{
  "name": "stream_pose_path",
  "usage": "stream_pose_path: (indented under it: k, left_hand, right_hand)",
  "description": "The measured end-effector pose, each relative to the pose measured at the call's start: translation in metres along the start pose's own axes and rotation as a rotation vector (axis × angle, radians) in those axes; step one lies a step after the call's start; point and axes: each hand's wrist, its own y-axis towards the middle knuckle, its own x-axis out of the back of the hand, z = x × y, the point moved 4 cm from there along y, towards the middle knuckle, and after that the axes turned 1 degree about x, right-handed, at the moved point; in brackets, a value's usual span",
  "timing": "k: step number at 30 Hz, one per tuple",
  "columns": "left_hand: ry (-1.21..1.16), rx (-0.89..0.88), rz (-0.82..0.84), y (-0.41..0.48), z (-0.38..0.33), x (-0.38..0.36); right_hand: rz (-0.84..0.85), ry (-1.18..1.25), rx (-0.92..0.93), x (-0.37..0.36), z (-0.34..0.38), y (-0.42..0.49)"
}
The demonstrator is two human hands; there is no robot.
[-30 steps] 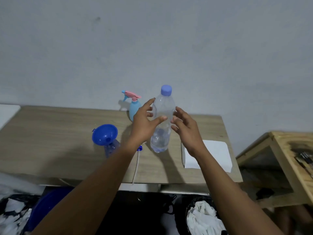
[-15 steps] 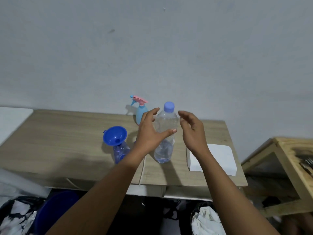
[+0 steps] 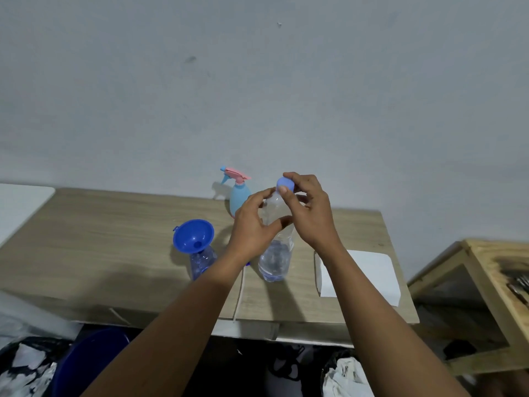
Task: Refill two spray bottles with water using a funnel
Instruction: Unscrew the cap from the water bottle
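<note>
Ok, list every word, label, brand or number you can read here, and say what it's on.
None can be read. The clear water bottle shows no label, the light blue spray bottle and blue funnel are plain, and the white sheet looks blank.

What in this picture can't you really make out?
Head view only:
- Whether the cap is loosened: the right hand pinches over it.
- The shoulder of the water bottle: the left hand grips round it.
- The base of the light blue spray bottle: behind the left hand.
- Water level in the small bottle under the funnel: too small.
- Things on the wooden shelf: blurred, cut off by the right edge.
</note>
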Motion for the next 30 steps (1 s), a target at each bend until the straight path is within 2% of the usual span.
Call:
stream_pose_path:
  k: [3, 6, 13, 18, 25, 30]
  left_hand:
    - [0.009, 0.009, 0.011, 0.0009, 0.0, -0.0043]
    - [-0.002, 0.006, 0.003, 0.0009, 0.0008, -0.0058]
    - [-0.025, 0.018, -0.008, -0.0005, 0.0032, -0.0013]
    - [-0.008, 0.02, 0.0, -0.0013, 0.0034, -0.0028]
    - [-0.007, 0.018, -0.003, -0.0032, 0.0029, -0.0003]
    - [-0.027, 0.013, 0.009, -0.0026, -0.0004, -0.0036]
  right_hand:
    - [-0.057, -0.003, -0.011, 0.0006, 0.0037, 0.0013]
    - [-0.138, -0.013, 0.053, 0.0002, 0.0076, -0.0018]
    - [0.019, 0.002, 0.002, -0.0031, 0.0044, -0.0028]
    - [-0.134, 0.078, -0.103, -0.0048, 0.0044, -0.0011]
    - [0.1, 0.094, -0.107, 0.0022, 0.0033, 0.0022]
    - [0.013, 0.036, -0.035, 0.0022, 0.0069, 0.0031]
